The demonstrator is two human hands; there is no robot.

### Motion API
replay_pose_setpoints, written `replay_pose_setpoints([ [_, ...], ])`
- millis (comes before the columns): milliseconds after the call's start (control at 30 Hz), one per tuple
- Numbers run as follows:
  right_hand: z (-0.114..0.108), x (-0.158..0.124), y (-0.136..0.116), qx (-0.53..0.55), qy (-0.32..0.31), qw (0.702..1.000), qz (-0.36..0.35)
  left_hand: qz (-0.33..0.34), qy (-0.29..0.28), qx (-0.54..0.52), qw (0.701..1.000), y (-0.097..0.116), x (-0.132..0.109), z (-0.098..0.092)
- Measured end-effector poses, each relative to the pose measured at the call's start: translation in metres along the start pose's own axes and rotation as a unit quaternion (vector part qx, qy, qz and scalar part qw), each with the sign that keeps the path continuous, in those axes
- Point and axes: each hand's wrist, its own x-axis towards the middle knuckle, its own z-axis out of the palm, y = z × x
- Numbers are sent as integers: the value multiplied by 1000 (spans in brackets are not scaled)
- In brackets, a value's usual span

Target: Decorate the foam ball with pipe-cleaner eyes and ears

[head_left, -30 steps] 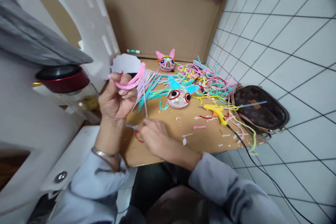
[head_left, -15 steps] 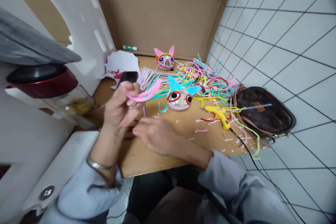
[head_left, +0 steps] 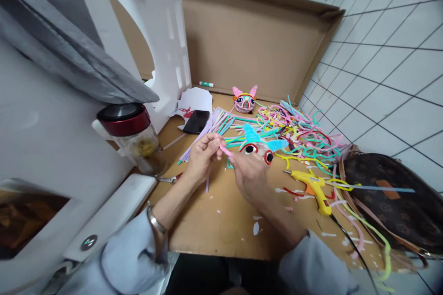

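My left hand (head_left: pixel 202 156) and my right hand (head_left: pixel 247 176) meet over the cardboard work surface (head_left: pixel 221 221), both pinching a short pink pipe cleaner (head_left: pixel 224 150) that stretches between their fingertips. Just beyond my right hand lies a round craft face with red-rimmed eyes and blue pipe-cleaner horns (head_left: pixel 259 144). A smaller pink-eared craft face (head_left: pixel 245 100) stands further back. Straight pipe cleaners (head_left: pixel 216 124) lie behind my left hand.
A tangle of coloured pipe cleaners (head_left: pixel 304 136) covers the right rear. A yellow glue gun (head_left: pixel 313 186) with its black cord lies right, beside a brown handbag (head_left: pixel 391 193). A phone (head_left: pixel 196 121), red-lidded jar (head_left: pixel 133 136) and scissors (head_left: pixel 168 179) sit left. White scraps dot the cardboard.
My left hand came down from a raised position, and my right hand rose from the scissors to join it on the pink pipe cleaner. The camera view shifted back and up.
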Motion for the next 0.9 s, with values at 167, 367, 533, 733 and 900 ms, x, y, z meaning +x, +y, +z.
replay_pose_setpoints([
  [167, 2, -10, -6, 91, 14, 994, 51, 115, 69, 140, 981, -13, -1, 0],
  [367, -1, -11, -7, 211, -10, 969, 125, 30, 7, 97, 995, -10, 1, -1],
  [533, 3, -12, -1, 256, -2, 953, 163, 27, 31, 104, 994, -11, 1, -2],
  [733, -3, -9, -1, 230, 65, 965, 105, -10, 50, 77, 996, -8, 6, -5],
  [900, -10, -4, 5, 352, 75, 912, 196, -7, 41, 100, 994, 1, 10, -11],
])
